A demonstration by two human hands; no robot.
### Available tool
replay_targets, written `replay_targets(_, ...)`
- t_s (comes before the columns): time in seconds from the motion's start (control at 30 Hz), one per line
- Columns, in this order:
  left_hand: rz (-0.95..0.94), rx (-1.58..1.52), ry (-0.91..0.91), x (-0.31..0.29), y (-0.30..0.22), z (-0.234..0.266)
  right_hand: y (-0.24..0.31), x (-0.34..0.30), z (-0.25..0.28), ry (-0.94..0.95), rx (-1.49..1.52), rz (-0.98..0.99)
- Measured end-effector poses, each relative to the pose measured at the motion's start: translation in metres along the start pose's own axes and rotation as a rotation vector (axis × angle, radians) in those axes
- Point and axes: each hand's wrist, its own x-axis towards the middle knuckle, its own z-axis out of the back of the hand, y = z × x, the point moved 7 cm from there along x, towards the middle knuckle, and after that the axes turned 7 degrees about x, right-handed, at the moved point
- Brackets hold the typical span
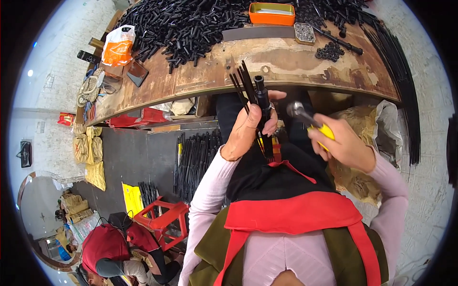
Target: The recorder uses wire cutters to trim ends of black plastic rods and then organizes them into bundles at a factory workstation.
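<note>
My left hand (248,126) is closed around a bundle of thin black rods (244,78) and a thicker black tube (261,90). The tube stands roughly upright with its hollow end up, just in front of the table edge. The bundle's lower part runs down over my lap. My right hand (341,138) grips a hammer (326,131) by its yellow and black handle. Its metal head is slightly blurred and sits to the right of the tube, apart from it.
The worn wooden table (267,59) carries a heap of black tubular parts (186,28), an orange container (272,13), a tin of small pieces (304,33) and a phone (137,73). Long black rods (403,81) hang off its right end. Behind left, a person (107,243) bends near a red stool (164,221).
</note>
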Motion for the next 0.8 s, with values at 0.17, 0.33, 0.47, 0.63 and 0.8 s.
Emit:
replay_targets(0.17, 0.052, 0.117, -0.002, -0.004, 0.003, -0.021, 0.011, -0.013, -0.004, 0.117, -0.134, -0.13)
replay_targets(0.33, 0.011, 0.057, -0.023, -0.005, -0.001, -0.011, 0.005, -0.003, -0.015, 0.216, -0.03, -0.147)
replay_targets(0.47, 0.006, 0.085, 0.027, -0.003, -0.004, -0.014, -0.008, -0.002, -0.016, 0.315, 0.23, -0.145)
replay_targets(0.63, 0.026, 0.068, -0.014, -0.008, 0.001, -0.013, 0.002, -0.001, -0.011, 0.417, 0.205, -0.401)
replay_targets(0.8, -0.014, 0.166, -0.047, -0.015, 0.001, -0.011, 0.001, 0.002, -0.014, 0.48, 0.207, -0.531)
